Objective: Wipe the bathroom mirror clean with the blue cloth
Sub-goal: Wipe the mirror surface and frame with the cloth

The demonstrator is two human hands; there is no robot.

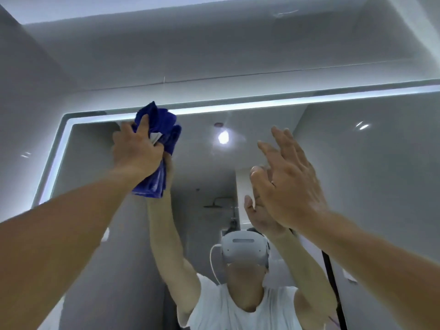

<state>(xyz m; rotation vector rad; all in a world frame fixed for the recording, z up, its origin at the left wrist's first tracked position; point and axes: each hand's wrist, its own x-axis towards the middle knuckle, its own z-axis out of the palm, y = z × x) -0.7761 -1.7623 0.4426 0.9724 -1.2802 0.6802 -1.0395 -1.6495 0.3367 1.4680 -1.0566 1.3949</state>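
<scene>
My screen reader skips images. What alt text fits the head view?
A person's left hand grips a bunched blue cloth at the upper left of a lit-edged bathroom mirror; the right hand is raised open near the glass.

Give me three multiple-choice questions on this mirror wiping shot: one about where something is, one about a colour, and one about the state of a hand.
1. Where on the mirror is the cloth?
A. near the top left corner
B. at the bottom right
C. dead centre

2. What colour is the cloth?
A. red
B. blue
C. white

3. How is the right hand?
A. gripping the cloth
B. open, fingers straight
C. clenched in a fist

Answers:
1 A: the left hand holds the cloth just inside the lit upper left corner.
2 B: the bunched fabric is deep blue.
3 B: the right hand's fingers are extended and hold nothing.
</scene>
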